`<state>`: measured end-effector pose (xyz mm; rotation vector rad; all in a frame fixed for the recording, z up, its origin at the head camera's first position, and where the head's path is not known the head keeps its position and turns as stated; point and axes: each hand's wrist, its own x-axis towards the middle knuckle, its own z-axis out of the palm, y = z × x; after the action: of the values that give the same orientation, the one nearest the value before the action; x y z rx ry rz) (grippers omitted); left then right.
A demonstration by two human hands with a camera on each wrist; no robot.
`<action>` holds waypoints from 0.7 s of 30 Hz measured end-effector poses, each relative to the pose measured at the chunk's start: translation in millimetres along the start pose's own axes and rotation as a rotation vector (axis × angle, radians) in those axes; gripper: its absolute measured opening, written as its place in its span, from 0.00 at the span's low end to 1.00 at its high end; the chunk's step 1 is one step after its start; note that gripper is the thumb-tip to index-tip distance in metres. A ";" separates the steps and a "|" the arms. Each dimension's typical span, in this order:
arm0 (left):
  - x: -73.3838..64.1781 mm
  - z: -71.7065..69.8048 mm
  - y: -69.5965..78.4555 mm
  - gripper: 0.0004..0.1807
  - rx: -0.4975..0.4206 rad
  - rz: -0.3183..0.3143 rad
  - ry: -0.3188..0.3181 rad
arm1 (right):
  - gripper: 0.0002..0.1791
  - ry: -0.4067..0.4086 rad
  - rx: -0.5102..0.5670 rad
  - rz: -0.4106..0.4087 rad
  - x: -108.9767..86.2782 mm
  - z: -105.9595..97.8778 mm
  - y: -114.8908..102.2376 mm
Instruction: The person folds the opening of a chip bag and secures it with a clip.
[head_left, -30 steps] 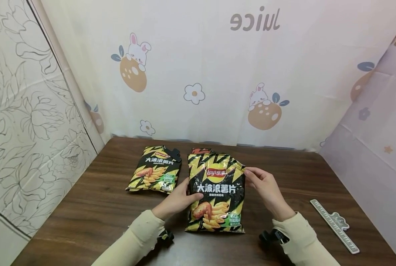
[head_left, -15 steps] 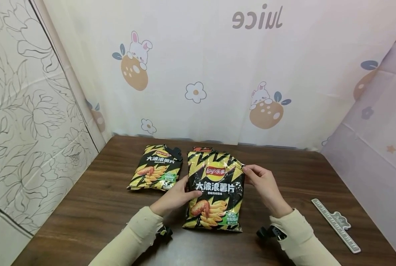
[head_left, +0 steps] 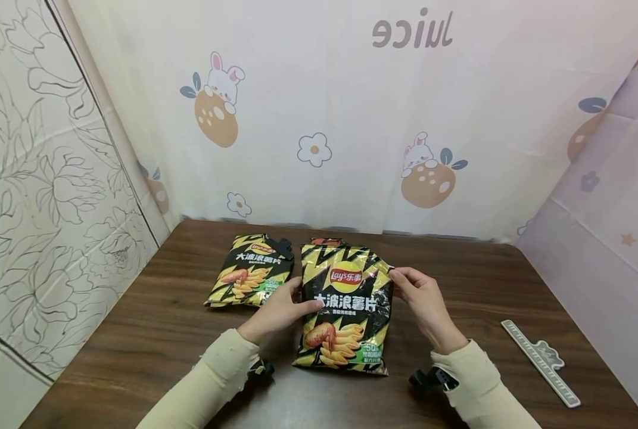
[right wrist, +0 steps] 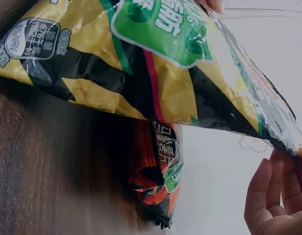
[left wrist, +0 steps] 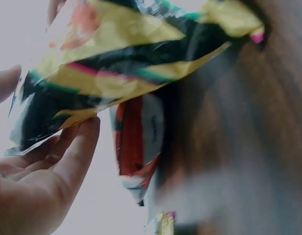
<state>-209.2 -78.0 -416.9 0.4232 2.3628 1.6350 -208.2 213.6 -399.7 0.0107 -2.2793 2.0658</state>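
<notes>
A black and yellow Lay's chip bag (head_left: 345, 322) stands nearly upright at the middle of the table, its printed front facing the head camera. At its left side my left hand (head_left: 276, 313) holds it, thumb on the front and the other fingers behind. My right hand (head_left: 423, 304) pinches the bag's top right corner between thumb and fingers. In the left wrist view, fingers (left wrist: 82, 152) touch the bag's (left wrist: 126, 54) edge from below. The right wrist view shows curled fingers (right wrist: 261, 191) at the corner of the bag (right wrist: 141, 83).
Left of the held bag lies a similar chip bag (head_left: 249, 277) with a black clip (head_left: 281, 248) on its top right corner. A red and black bag (head_left: 325, 242) is mostly hidden behind. On the right lies a pale green, long-bar clip (head_left: 544, 363). A patterned curtain (head_left: 319, 107) hangs behind the table.
The held bag has shifted slightly left and leans back a little more. My left hand and its thumb have slid a bit up and left; my right hand keeps its pinch on the corner.
</notes>
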 end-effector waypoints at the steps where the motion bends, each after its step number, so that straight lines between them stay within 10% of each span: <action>1: 0.1 -2.1 1.9 0.35 0.001 0.000 0.018 | 0.07 -0.005 0.001 -0.003 0.0 -0.1 0.0; 15: -11.9 -30.3 44.3 0.24 0.221 0.058 0.261 | 0.06 -0.023 0.021 -0.019 0.2 0.3 -1.1; 21: -14.4 -27.5 58.6 0.22 0.301 0.176 0.371 | 0.07 -0.028 0.020 -0.020 -0.5 -0.5 -2.3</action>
<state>-199.6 -87.6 -351.9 0.4222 2.9437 1.5409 -207.5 213.8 -397.3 0.0637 -2.2646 2.0917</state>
